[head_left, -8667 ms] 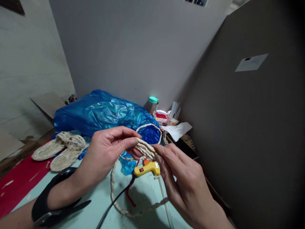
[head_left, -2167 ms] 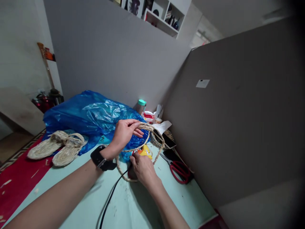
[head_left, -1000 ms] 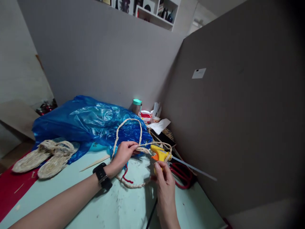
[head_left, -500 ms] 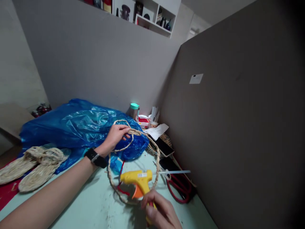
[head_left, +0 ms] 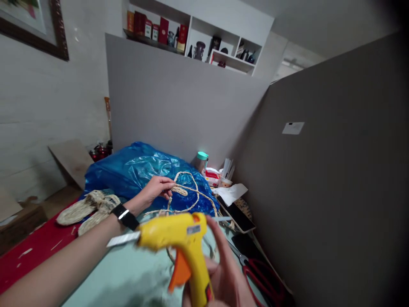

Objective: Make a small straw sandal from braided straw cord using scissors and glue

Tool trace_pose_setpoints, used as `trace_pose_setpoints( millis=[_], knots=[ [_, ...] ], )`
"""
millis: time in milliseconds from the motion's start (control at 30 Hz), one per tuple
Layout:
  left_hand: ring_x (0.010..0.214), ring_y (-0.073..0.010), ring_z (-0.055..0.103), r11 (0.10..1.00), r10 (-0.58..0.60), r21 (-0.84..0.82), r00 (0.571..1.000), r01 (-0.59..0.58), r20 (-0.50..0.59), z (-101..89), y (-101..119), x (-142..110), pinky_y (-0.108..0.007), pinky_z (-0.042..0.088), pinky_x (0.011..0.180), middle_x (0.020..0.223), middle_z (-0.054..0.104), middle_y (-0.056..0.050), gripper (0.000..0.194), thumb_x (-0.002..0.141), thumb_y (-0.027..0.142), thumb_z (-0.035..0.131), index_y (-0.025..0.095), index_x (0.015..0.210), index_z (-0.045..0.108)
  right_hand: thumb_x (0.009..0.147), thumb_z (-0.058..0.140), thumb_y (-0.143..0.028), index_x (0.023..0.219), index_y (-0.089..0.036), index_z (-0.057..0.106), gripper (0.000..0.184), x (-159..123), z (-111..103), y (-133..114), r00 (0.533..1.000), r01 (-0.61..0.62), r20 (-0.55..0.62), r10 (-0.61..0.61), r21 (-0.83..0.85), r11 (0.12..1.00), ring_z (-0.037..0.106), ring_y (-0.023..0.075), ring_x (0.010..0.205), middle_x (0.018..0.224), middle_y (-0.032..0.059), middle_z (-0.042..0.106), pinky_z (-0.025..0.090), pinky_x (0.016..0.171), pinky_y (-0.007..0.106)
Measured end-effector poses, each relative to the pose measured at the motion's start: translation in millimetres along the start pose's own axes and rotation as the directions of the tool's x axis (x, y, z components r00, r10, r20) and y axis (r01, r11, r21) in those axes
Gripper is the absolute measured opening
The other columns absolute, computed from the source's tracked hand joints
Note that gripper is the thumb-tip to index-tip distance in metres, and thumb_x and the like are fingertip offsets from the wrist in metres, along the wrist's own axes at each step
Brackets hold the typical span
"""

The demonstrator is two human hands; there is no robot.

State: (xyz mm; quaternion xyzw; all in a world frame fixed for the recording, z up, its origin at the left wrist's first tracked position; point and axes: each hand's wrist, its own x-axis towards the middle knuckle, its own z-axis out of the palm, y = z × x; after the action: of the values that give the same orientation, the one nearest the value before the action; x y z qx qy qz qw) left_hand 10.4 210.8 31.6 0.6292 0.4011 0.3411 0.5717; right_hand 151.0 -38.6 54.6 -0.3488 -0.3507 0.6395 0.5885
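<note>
A braided straw cord (head_left: 196, 197) is pinched in the fingers of my left hand (head_left: 159, 187), in front of a blue plastic bag. Loops of the cord spread to the right of that hand and hang down behind the tool. Close to the camera, my right hand (head_left: 223, 273) grips a yellow hot glue gun (head_left: 179, 232) by its handle. Its orange trigger hangs free below the body, and the nozzle points left across my left forearm. A pale glue stick (head_left: 223, 218) sticks out of the back end.
Straw sandals (head_left: 96, 209) lie at the left by the blue plastic bag (head_left: 128, 164). Red-handled scissors (head_left: 260, 277), a dark phone (head_left: 238, 215), white paper (head_left: 232, 194) and a green-lidded bottle (head_left: 202, 161) sit on the right. Grey partitions (head_left: 185, 98) enclose the table.
My right hand has raised the glue gun nearer to the camera. My left hand still pinches the cord, whose loops have shifted. The view has swung left.
</note>
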Motion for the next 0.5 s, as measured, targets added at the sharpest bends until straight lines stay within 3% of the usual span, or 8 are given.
trace_pose_setpoints(
  millis=[33,100,200,267,300,333,400,500],
  knots=[
    [0.102,-0.0249,0.063,1.0,0.003,-0.016,1.0,-0.003,0.008,1.9,-3,-4,-0.045,0.055,0.084,0.123,0.061,-0.009,0.034,0.092,0.032,0.06,0.016,0.122,0.058,0.046,0.092,-0.046,0.15,-0.035,0.014,0.13,0,4,-14,0.998,0.069,-0.006,-0.069,-0.033,0.997,0.063,0.0177,0.051,0.084,0.001,0.07,0.047,0.054,0.029],
    [0.102,-0.0252,0.063,0.998,0.017,-0.055,1.0,-0.015,0.023,6.1,-5,-11,-0.045,0.055,0.085,0.123,0.061,-0.009,0.034,0.092,0.033,0.06,0.016,0.122,0.058,0.06,0.085,-0.046,0.148,-0.037,0.018,0.111,-4,9,-38,0.962,0.233,-0.096,-0.254,-0.186,0.954,0.065,0.0188,0.06,0.09,0.004,0.07,0.043,0.048,0.025],
    [0.099,-0.023,0.064,0.992,0.05,-0.122,0.998,-0.045,0.042,11.5,-4,-19,-0.044,0.056,0.082,0.121,0.062,-0.01,0.033,0.093,0.032,0.059,0.016,0.122,0.058,0.072,0.079,-0.042,0.136,-0.037,0.037,0.076,-12,7,-57,0.816,0.373,-0.301,-0.494,-0.378,0.847,0.065,0.0179,0.07,0.112,0.0081,0.067,0.046,0.052,0.025],
    [0.086,-0.0188,0.066,0.983,0.082,-0.169,0.995,-0.07,0.06,14.6,-1,-25,-0.037,0.057,0.073,0.107,0.066,-0.008,0.028,0.093,0.031,0.059,0.014,0.115,0.061,0.071,0.081,-0.039,0.124,-0.035,0.047,0.062,-14,-2,-59,0.719,0.391,-0.42,-0.553,-0.414,0.822,0.064,0.0159,0.075,0.114,0.0058,0.065,0.05,0.063,0.025],
    [0.076,-0.016,0.066,0.978,0.099,-0.193,0.993,-0.084,0.069,16.1,2,-28,-0.031,0.056,0.066,0.097,0.068,-0.006,0.024,0.092,0.03,0.06,0.013,0.109,0.062,0.069,0.082,-0.037,0.119,-0.033,0.05,0.059,-13,-8,-58,0.697,0.388,-0.456,-0.553,-0.408,0.826,0.062,0.015,0.076,0.109,0.0041,0.066,0.05,0.068,0.024],
    [0.066,-0.0133,0.064,0.971,0.114,-0.217,0.99,-0.095,0.079,17.7,5,-32,-0.027,0.054,0.059,0.086,0.069,-0.005,0.021,0.091,0.029,0.062,0.013,0.104,0.063,0.068,0.083,-0.037,0.115,-0.031,0.053,0.056,-12,-14,-57,0.704,0.378,-0.468,-0.534,-0.389,0.84,0.061,0.0144,0.076,0.101,0.0028,0.065,0.05,0.069,0.023],
    [0.052,-0.01,0.06,0.959,0.138,-0.261,0.985,-0.107,0.102,20.9,11,-39,-0.021,0.05,0.05,0.072,0.069,-0.004,0.019,0.087,0.028,0.065,0.012,0.097,0.065,0.066,0.083,-0.037,0.106,-0.025,0.06,0.048,-7,-26,-54,0.772,0.337,-0.437,-0.463,-0.336,0.879,0.056,0.0137,0.074,0.085,0.0016,0.061,0.048,0.066,0.02],
    [0.051,-0.0107,0.061,0.947,0.151,-0.303,0.98,-0.105,0.131,25.3,22,-51,-0.022,0.052,0.051,0.069,0.07,-0.005,0.019,0.083,0.028,0.069,0.012,0.092,0.067,0.068,0.08,-0.041,0.084,-0.017,0.064,0.032,1,-38,-54,0.866,0.264,-0.36,-0.347,-0.261,0.929,0.048,0.0111,0.065,0.07,0.0001,0.051,0.044,0.058,0.018]
  ],
)
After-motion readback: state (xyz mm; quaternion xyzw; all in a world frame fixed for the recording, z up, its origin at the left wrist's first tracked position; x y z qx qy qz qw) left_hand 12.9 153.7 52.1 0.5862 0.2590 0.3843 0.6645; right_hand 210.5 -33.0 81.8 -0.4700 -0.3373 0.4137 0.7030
